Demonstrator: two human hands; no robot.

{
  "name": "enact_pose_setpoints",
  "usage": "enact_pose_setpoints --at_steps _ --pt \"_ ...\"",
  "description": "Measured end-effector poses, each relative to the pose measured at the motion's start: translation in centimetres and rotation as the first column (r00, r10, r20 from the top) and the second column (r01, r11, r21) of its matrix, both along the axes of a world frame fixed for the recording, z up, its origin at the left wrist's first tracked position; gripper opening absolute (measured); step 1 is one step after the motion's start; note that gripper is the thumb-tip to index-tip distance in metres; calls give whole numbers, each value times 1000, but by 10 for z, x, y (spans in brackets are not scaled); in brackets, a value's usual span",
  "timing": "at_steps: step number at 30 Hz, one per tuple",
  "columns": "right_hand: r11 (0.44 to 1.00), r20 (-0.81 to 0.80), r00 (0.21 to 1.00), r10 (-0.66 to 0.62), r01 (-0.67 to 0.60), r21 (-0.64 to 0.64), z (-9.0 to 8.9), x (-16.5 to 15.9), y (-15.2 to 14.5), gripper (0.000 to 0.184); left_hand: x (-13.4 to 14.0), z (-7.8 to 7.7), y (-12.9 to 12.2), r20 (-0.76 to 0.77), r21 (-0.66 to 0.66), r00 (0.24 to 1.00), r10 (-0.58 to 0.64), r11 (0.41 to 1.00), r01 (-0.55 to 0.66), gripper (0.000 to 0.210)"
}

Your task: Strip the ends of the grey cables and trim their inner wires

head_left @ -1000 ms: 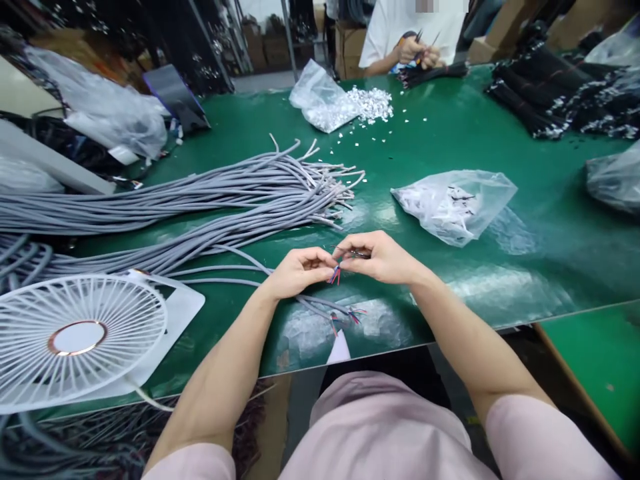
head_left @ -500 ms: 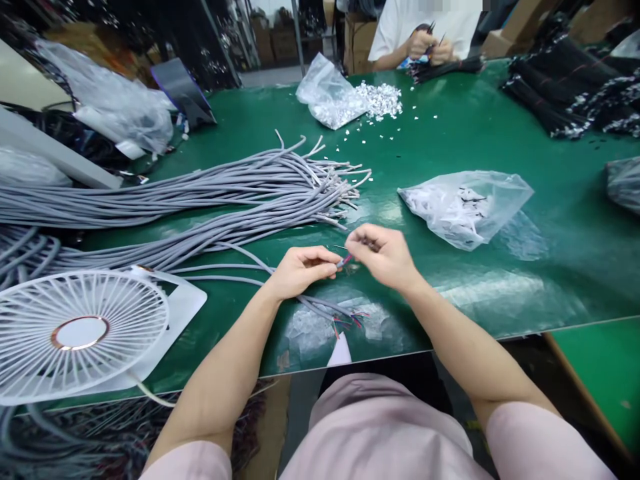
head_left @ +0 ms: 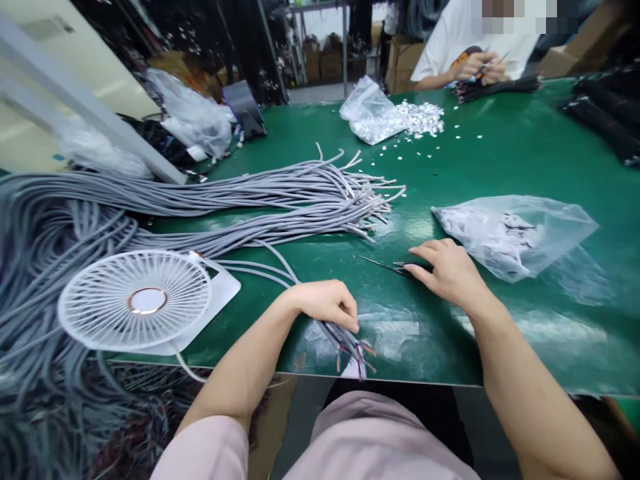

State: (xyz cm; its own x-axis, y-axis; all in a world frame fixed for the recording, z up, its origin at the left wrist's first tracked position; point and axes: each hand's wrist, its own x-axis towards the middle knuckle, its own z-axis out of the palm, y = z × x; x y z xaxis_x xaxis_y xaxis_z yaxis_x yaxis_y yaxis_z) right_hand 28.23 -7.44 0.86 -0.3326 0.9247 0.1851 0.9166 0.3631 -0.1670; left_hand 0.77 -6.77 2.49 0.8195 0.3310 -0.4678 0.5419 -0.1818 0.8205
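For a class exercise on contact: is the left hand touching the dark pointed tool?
Apart: the head view shows green tabletop between the left hand and the tool.

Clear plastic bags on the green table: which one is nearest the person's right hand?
The bag holding white pieces, just beyond the right hand. The other bag, with shiny bits spilled beside it, lies much farther back.
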Motion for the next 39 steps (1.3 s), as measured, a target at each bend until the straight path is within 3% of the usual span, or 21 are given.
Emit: enact_pose_setpoints --at_steps 2,5,8,12,16,20,22,27,29,34,36,39 --pt "997 -38 996 75 -75 23 2 -6 -2 29 -1 -2 -1 30 -7 1000 -1 1000 1 24" --pt "985 7 987 163 -163 -57 2 -19 -5 27 0 -4 0 98 88 981 168 980 -176 24" --pt "978 107 980 168 -151 -145 -2 -33 -6 30 0 -8 6 176 282 934 311 893 -350 19" --pt "977 148 980 134 -105 -186 -4 -43 -5 33 -6 -16 17 258 497 846 466 687 -530 16" --pt "976 143 984 105 -74 -205 -5 -43 -8 30 -24 -19 31 271 651 757 594 467 -599 15" --pt "968 -85 994 65 -83 -235 -8 -40 -9 32 -49 -17 43 303 773 592 747 170 -611 19" --pt "968 -236 971 46 -102 -228 -10 -38 -9 31 -57 -17 48 290 819 531 796 81 -568 20" --pt "978 -447 894 43 -128 -162 -11 -34 -6 28 -52 -24 52 114 903 531 840 136 -408 23" --pt "979 -475 879 39 -130 -159 -11 -33 -5 27 -46 -26 53 89 921 520 850 128 -367 21" --pt "971 -512 859 17 -135 -195 -13 -32 -5 27 -49 -21 51 99 911 564 820 153 -382 13" --pt "970 -518 855 17 -140 -198 -14 -32 -5 27 -59 -17 51 147 905 499 854 87 -417 19" --pt "971 -525 850 32 -152 -187 -15 -32 -4 26 -76 -12 52 170 907 287 943 -35 -421 20"
